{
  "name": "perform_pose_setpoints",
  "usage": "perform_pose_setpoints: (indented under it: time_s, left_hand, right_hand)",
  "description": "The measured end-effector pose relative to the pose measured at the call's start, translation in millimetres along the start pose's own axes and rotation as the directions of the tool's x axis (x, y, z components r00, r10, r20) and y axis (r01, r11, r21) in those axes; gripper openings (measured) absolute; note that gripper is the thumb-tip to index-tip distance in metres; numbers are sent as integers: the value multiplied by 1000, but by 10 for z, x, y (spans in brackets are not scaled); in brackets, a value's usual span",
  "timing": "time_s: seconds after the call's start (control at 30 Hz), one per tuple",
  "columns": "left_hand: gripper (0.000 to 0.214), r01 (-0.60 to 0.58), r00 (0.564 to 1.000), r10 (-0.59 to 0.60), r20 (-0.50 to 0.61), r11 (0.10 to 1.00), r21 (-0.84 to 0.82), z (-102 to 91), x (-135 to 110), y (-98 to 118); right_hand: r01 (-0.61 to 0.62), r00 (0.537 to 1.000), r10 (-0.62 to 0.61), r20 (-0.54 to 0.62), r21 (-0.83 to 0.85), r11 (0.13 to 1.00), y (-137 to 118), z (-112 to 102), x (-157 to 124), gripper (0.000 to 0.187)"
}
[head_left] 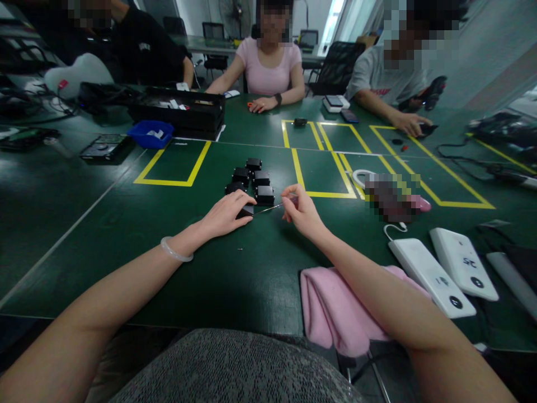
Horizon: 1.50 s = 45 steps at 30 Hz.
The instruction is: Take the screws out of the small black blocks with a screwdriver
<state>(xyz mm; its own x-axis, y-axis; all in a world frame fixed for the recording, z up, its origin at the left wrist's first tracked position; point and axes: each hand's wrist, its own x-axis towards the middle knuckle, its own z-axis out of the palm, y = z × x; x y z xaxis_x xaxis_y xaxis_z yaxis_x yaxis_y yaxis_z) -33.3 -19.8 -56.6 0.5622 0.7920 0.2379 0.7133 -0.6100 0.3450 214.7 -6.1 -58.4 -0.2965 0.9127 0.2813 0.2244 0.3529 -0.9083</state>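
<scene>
My left hand (226, 214) rests on the green table (126, 235), fingers curled over a small black box (246, 211) that it holds down. My right hand (302, 212) pinches a thin screwdriver (272, 207) whose metal tip points left at that box. Just beyond lie several more small black boxes (254, 178) in a loose cluster. A pale bangle sits on my left wrist.
A pink cloth (335, 308) lies at the near edge, two white power banks (444, 271) to its right. Yellow tape squares (323, 168) mark the table. A black crate (184, 112) and a blue tray (150, 134) stand far left. Three people sit across the table.
</scene>
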Motion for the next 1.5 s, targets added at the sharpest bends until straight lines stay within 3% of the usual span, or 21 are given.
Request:
perform_pose_setpoints:
  time_s: [0.33, 0.43, 0.63, 0.83, 0.93, 1.07, 1.3, 1.5]
  left_hand:
    - [42, -17, 1000, 22, 14, 965, -262, 110, 0, 44]
    - [46, -32, 999, 40, 31, 978, -206, 95, 17, 50]
    - [39, -38, 998, 35, 46, 997, 61, -20, 40, 82]
    - [38, -39, 995, 17, 101, 976, 216, -118, 56, 106]
    - [40, -61, 997, 44, 70, 963, 261, -147, 64, 119]
    - [37, -54, 998, 43, 49, 967, 250, -196, 62, 180]
    - [14, -43, 985, 8, 172, 978, 203, -206, 96, 279]
    - [13, -29, 965, -48, 257, 958, 285, -266, 212, 364]
  right_hand:
    - [138, 990, -142, 8, -292, 946, -307, -121, 9, 23]
    - [143, 990, -130, 59, -379, 914, -431, -141, 37, 22]
    - [189, 972, -77, 221, -548, 815, -681, -108, 177, 8]
    - [261, 941, -20, 338, -683, 682, -873, 28, 320, 12]
    - [269, 935, 7, 354, -724, 635, -942, 78, 347, 13]
    - [281, 925, 18, 379, -716, 638, -978, 78, 345, 12]
    - [334, 897, -14, 442, -657, 676, -944, 40, 344, 10]
    - [337, 901, -22, 434, -665, 667, -947, 59, 340, 8]
